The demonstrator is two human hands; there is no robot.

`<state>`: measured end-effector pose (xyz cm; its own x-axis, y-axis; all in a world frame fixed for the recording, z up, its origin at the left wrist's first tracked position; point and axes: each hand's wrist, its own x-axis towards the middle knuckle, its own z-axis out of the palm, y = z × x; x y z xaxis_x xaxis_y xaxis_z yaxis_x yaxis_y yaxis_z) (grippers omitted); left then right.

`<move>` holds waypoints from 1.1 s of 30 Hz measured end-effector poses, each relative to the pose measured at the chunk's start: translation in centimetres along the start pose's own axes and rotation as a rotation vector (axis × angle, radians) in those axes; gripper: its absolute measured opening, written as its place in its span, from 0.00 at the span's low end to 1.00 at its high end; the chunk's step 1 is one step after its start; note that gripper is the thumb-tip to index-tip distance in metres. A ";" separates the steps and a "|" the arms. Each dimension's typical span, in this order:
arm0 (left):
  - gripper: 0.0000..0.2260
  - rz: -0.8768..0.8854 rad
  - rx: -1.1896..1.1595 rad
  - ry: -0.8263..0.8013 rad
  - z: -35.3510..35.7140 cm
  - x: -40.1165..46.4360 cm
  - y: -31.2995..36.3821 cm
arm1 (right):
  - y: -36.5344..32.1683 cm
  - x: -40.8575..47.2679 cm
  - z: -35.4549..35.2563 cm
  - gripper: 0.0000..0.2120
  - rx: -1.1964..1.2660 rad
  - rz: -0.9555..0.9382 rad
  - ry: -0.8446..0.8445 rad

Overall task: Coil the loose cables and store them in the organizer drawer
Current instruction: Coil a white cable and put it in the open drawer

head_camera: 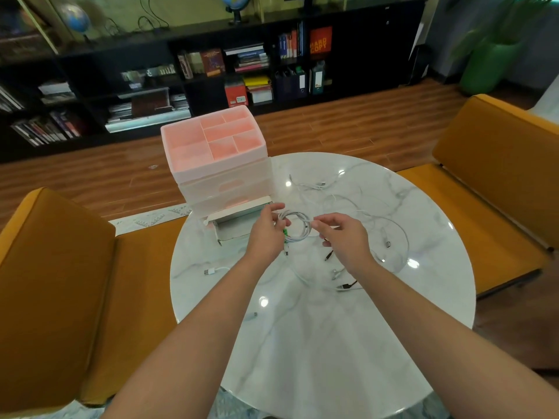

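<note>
At the centre of the frame, your left hand (pixel 266 234) and right hand (pixel 344 237) pinch the coiled white cable (pixel 298 226) (the open drawer (pixel 239 220) lies just left).

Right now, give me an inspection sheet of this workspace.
Surface: round marble table, glossy.
Job's things: pink organizer, bottom drawer pulled open; coiled white cable held above the table.
Clutter: nothing seen.
Grippers: left hand and right hand both pinch the coil.
Cables: loose cables spread across the table, uncoiled.
Surroundings: orange chairs, black bookshelf.
</note>
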<state>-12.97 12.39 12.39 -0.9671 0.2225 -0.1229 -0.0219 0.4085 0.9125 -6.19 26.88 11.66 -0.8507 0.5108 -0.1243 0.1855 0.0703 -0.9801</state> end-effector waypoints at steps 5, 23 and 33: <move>0.13 0.065 0.184 -0.061 0.0 -0.2 -0.3 | -0.2 0.4 -0.2 0.02 -0.155 -0.111 0.002; 0.14 -0.001 -0.170 -0.031 0.7 0.2 1.5 | -1.0 0.4 -0.6 0.04 -0.015 -0.069 0.009; 0.18 -0.115 -0.097 -0.310 0.3 0.0 1.2 | -0.3 0.3 -0.4 0.05 0.203 0.153 -0.022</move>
<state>-12.94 13.11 13.37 -0.8342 0.4447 -0.3262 -0.1647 0.3637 0.9168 -6.34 27.40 12.02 -0.8315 0.4829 -0.2747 0.2121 -0.1811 -0.9603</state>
